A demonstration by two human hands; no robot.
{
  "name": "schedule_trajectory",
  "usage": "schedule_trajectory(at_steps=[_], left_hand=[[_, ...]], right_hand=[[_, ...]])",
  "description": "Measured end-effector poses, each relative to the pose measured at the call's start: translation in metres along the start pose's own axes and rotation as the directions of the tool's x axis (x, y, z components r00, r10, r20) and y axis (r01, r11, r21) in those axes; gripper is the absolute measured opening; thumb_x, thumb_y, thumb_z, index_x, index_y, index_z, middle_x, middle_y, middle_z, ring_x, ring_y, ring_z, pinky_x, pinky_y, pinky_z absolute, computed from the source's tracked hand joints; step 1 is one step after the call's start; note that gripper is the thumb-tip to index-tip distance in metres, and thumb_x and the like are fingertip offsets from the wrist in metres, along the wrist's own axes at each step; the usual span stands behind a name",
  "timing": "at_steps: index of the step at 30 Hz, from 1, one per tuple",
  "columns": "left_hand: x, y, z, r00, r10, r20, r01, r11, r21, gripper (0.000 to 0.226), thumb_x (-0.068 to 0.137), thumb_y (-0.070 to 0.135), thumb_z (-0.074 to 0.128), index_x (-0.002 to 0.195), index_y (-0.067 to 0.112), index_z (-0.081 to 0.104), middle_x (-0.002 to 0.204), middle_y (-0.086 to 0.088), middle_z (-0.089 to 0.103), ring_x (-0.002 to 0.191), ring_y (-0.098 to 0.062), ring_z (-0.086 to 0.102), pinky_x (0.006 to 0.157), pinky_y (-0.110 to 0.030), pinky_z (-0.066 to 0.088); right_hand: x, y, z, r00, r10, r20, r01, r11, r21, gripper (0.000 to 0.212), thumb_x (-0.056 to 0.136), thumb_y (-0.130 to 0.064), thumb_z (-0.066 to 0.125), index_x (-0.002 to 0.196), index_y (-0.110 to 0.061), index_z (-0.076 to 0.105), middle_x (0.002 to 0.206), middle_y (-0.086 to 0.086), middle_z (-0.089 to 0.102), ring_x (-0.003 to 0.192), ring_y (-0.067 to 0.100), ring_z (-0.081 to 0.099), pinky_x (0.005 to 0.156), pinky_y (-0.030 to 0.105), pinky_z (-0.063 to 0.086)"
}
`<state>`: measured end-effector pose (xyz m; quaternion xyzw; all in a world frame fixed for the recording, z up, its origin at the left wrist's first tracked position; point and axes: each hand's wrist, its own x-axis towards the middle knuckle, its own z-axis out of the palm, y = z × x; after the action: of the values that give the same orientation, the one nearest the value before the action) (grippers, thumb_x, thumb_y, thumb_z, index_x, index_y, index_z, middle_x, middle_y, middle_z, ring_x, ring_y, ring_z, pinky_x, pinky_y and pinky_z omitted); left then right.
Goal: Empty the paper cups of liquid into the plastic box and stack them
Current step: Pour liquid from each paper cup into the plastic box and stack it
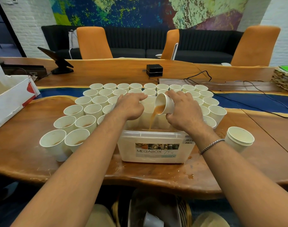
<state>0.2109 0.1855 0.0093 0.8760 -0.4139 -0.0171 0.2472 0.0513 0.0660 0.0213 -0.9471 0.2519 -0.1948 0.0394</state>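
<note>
Mid-pour. Right hand (pixel 184 110) clasped round a cup (pixel 167 104), thumb below and fingers over the wall. Tipped with the mouth toward 8 o'clock, sending a thin brown stream (pixel 153 116) down into the box (pixel 128 149). Held over the middle of the opening, probably to keep splash off the rim.

Left hand (pixel 131 105) at 11 o'clock of the box, fingers curled over something pale at the far edge. Cannot tell if gripping a next cup, steadying the box or merely resting.

Box: translucent white plastic, rectangular, with rounded corners, a stepped rim and a printed label on the near wall. Set central at the near table edge, presumably for short reach from either side.

Cups (pixel 94 110): white paper, tapered, matte, with rolled rims. Packed in tight rows from 8 o'clock through 12 to 2 o'clock of the box, walls touching. Brown liquid visible at the bottom of the nearest few.

Stack (pixel 239 140) of nested empties at 3 o'clock, apart from the rest, probably to avoid mixing done with undone. Short against the crowd of standing cups, so likely early in the job.

Table (pixel 25 145): glossy wood slab with a wavy edge. Brown drops (pixel 189 176) at 5 o'clock of the box, a sign of easy dribbling. Worth a full drain before nesting.
</note>
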Motion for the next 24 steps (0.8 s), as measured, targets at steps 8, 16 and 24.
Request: schedule_trajectory(at_steps=[8, 16, 24], left_hand=[[-0.0008, 0.0005, -0.0005, 1.0, 0.0, 0.003, 0.0, 1.0, 0.0, 0.063, 0.091, 0.002, 0.043, 0.147, 0.031, 0.05, 0.156, 0.007, 0.043, 0.148, -0.022, 0.031, 0.123, -0.05, 0.02], [-0.0025, 0.0023, -0.0026, 1.0, -0.001, 0.005, 0.001, 1.0, 0.01, 0.064, 0.091, 0.002, 0.043, 0.147, 0.031, 0.05, 0.156, 0.008, 0.042, 0.148, -0.022, 0.031, 0.123, -0.048, 0.02], [-0.0023, 0.002, -0.0023, 1.0, -0.007, 0.011, 0.007, 1.0, 0.007, 0.065, 0.09, 0.002, 0.042, 0.147, 0.032, 0.049, 0.157, 0.008, 0.042, 0.148, -0.022, 0.03, 0.123, -0.048, 0.019]], right_hand=[[0.0007, 0.0001, 0.0012, 1.0, 0.001, -0.005, -0.001, 1.0, -0.008, 0.069, 0.083, -0.029, 0.071, 0.143, -0.034, 0.037, 0.136, 0.0, 0.052, 0.123, 0.026, 0.042, 0.097, 0.045, 0.042], [0.0002, 0.0006, 0.0016, 1.0, -0.006, -0.016, 0.005, 1.0, -0.027, 0.07, 0.082, -0.025, 0.069, 0.143, -0.033, 0.037, 0.137, 0.0, 0.05, 0.125, 0.026, 0.04, 0.098, 0.045, 0.04], [-0.0006, 0.0003, 0.0015, 1.0, -0.009, -0.025, 0.008, 0.999, -0.038, 0.072, 0.082, -0.025, 0.069, 0.146, -0.033, 0.036, 0.139, 0.0, 0.049, 0.129, 0.026, 0.039, 0.101, 0.046, 0.037]])
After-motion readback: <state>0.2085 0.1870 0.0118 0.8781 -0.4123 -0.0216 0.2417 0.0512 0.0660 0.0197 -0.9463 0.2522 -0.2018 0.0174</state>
